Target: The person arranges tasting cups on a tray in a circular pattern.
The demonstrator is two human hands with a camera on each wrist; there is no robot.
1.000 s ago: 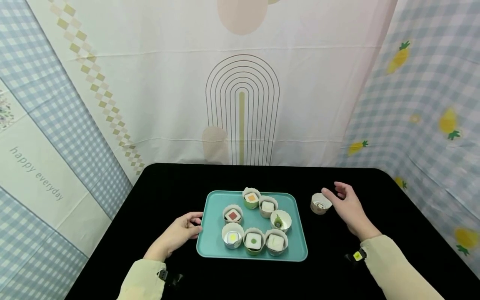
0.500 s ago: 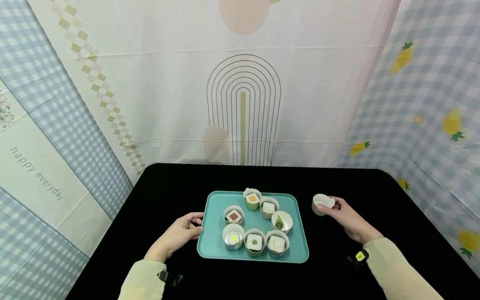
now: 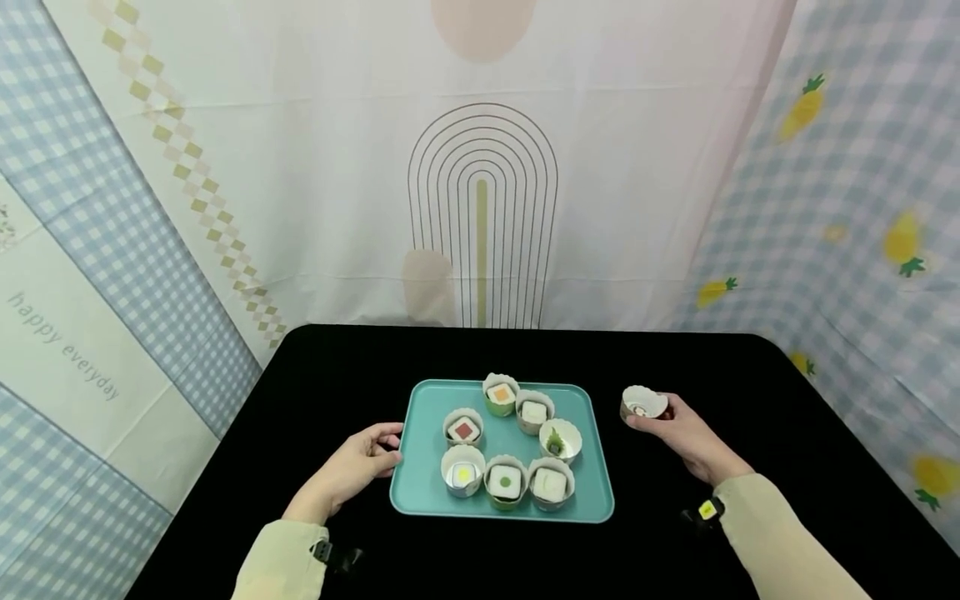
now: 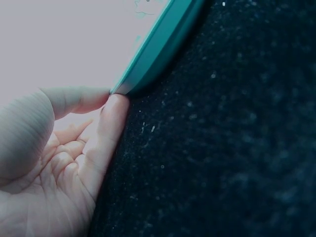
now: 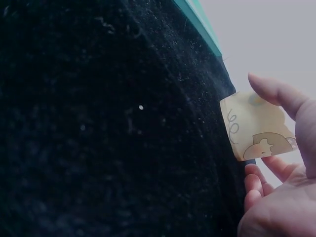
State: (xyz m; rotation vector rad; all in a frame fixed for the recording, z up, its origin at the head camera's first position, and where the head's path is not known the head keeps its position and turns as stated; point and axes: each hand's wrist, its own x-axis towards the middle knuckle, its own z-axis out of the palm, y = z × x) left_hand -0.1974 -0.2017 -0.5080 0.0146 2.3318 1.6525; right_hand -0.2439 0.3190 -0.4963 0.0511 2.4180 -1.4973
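Note:
In the head view a teal tray holds several scalloped paper cake cups. Most contain a pale squarish piece, such as the red-centred one and the green-dotted one; a green tree-like shape shows in another. My left hand is at the tray's left edge, its thumb and finger pinching the rim in the left wrist view. Right of the tray, my right hand grips a separate paper cake cup between thumb and fingers. Its printed wall appears in the right wrist view; a small brownish mark shows inside.
The tray lies on a black-covered table. Behind it hangs a pale curtain with an arch pattern. Checked blue fabric closes the right side, and more checked cloth the left.
My right hand has come down to the separate cup and taken hold of it from the right. My left hand stays at the tray's edge; the tray and its cups look unmoved.

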